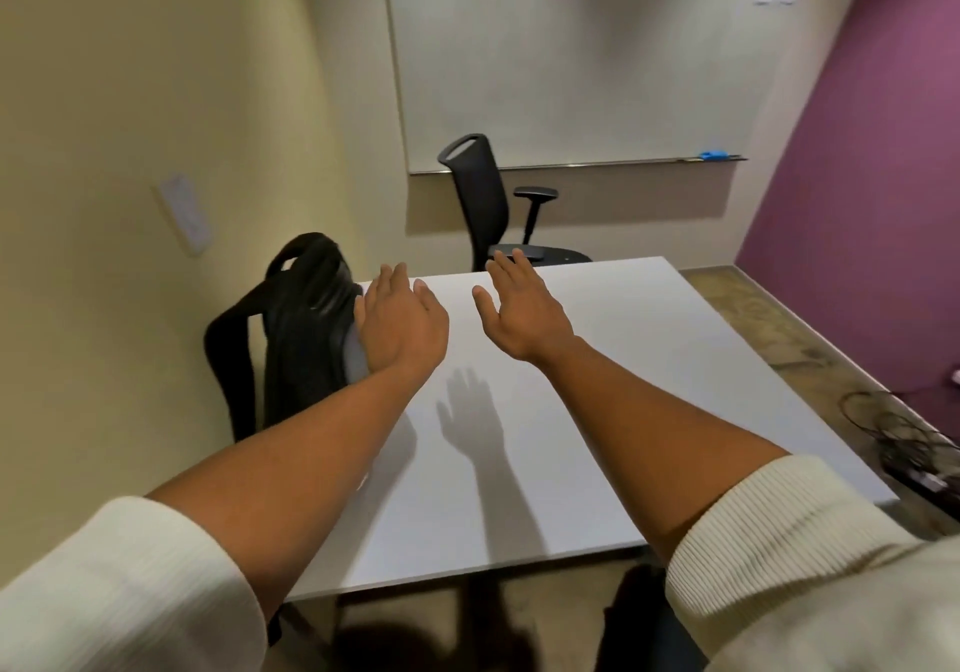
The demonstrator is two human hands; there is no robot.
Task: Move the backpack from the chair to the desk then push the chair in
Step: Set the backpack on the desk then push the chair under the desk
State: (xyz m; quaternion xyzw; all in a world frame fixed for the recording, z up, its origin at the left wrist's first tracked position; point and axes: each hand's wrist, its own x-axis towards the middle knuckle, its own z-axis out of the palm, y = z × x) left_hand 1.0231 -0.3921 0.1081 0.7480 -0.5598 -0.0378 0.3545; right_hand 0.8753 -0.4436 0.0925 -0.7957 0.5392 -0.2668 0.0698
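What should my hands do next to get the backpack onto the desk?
Probably close both hands on the backpack. It stands off the desk's left edge; the left hand is open against its side, the right hand open above the desk, holding nothing.

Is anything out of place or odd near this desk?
Yes. A tangle of cables lies loose on the floor by the desk's right edge. The backpack sits at the left edge, apparently still off the desk.

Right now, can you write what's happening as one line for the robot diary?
left hand: open, against backpack | right hand: open, above desk | backpack: at desk's left edge | chair: beyond far edge
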